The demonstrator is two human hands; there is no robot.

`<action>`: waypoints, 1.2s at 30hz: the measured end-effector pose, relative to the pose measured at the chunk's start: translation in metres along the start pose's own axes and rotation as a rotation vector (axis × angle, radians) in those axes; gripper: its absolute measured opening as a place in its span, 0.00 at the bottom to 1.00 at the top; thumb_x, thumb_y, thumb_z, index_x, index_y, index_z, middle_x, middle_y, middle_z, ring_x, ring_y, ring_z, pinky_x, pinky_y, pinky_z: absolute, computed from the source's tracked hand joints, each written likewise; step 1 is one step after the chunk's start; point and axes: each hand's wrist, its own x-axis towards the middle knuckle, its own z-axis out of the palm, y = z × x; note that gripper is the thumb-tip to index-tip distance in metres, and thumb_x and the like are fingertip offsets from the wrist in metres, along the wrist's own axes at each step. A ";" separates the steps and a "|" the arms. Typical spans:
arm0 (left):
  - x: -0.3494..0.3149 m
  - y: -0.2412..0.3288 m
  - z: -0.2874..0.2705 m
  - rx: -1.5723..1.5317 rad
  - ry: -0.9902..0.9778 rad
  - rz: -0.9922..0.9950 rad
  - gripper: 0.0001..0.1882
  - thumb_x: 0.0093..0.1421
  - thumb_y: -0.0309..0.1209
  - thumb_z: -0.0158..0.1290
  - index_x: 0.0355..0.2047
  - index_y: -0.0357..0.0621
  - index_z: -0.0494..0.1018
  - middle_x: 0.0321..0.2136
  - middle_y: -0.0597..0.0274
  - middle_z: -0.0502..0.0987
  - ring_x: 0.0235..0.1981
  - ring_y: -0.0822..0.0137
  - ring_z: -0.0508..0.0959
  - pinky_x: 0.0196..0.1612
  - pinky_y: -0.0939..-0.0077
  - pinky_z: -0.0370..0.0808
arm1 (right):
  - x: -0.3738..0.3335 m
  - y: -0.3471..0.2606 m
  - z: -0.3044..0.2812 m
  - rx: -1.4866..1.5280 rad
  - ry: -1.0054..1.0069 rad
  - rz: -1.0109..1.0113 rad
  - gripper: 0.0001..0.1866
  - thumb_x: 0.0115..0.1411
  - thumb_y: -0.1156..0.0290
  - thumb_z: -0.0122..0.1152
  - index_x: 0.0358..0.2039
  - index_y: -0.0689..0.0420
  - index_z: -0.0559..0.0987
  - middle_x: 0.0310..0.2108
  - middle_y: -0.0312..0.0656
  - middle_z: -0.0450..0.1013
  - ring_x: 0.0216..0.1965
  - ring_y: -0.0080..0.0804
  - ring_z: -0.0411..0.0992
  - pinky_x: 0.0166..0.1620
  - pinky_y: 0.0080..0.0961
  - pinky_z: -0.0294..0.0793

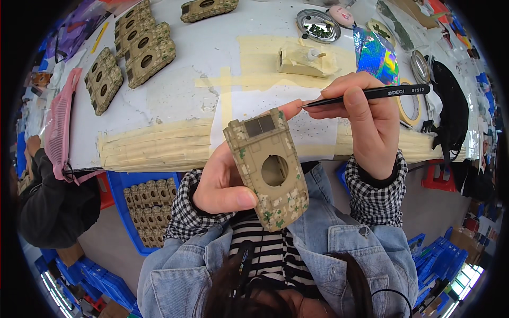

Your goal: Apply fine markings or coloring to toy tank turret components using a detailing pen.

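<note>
Some left fingers [290,109] behind hull [264,150].

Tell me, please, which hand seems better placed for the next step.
Likely the right hand: it holds the pointed tool near the toy tank, which the left hand supports.

The left hand [220,185] supports a camouflaged model hull [253,153], tilted, its round opening facing the viewer. The right hand [372,124] grips black tweezers [384,94], their tip directed at a left fingertip; whether the two touch cannot be determined. Beyond the hull lies white paper [324,142] bearing dark specks, on a bench [185,53] edged with yellowish tape [159,142]. Upper left: further hulls [154,69]. Top: a metal dish [333,36] of small dark-green pieces [318,31]. Lower left: a blue crate [148,176] containing rows of similar hulls [151,192].
</note>
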 end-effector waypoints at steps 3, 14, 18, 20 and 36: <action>0.000 0.000 -0.002 0.004 -0.018 0.002 0.58 0.39 0.48 0.65 0.62 0.31 0.45 0.63 0.32 0.40 0.46 0.54 0.75 0.38 0.59 0.80 | 0.000 0.001 -0.001 -0.002 -0.004 -0.001 0.14 0.66 0.68 0.46 0.35 0.68 0.73 0.33 0.44 0.74 0.34 0.30 0.77 0.39 0.22 0.78; 0.001 -0.001 -0.002 -0.002 -0.028 0.038 0.57 0.41 0.47 0.64 0.62 0.32 0.44 0.62 0.31 0.38 0.48 0.51 0.74 0.39 0.58 0.80 | 0.001 0.001 0.001 -0.005 0.002 0.000 0.15 0.66 0.67 0.46 0.35 0.68 0.73 0.32 0.44 0.74 0.34 0.30 0.77 0.39 0.22 0.78; 0.001 -0.001 -0.002 -0.005 -0.024 0.033 0.57 0.41 0.47 0.64 0.62 0.32 0.44 0.62 0.31 0.38 0.48 0.51 0.74 0.38 0.58 0.80 | 0.002 0.001 0.001 -0.005 0.002 -0.002 0.15 0.66 0.67 0.46 0.35 0.68 0.73 0.32 0.44 0.74 0.34 0.31 0.77 0.39 0.23 0.78; 0.000 0.000 -0.002 0.001 -0.025 0.024 0.58 0.40 0.48 0.64 0.62 0.32 0.44 0.62 0.31 0.39 0.48 0.51 0.74 0.38 0.59 0.80 | 0.002 0.001 0.001 0.001 0.004 -0.001 0.15 0.66 0.67 0.46 0.35 0.68 0.73 0.32 0.45 0.74 0.34 0.31 0.77 0.39 0.23 0.78; 0.012 0.000 0.012 -0.188 0.091 0.142 0.46 0.56 0.57 0.45 0.62 0.34 0.47 0.60 0.34 0.50 0.58 0.48 0.61 0.33 0.67 0.81 | 0.000 -0.007 0.006 -0.079 -0.006 -0.276 0.17 0.68 0.65 0.39 0.36 0.68 0.69 0.32 0.49 0.67 0.32 0.39 0.74 0.38 0.30 0.78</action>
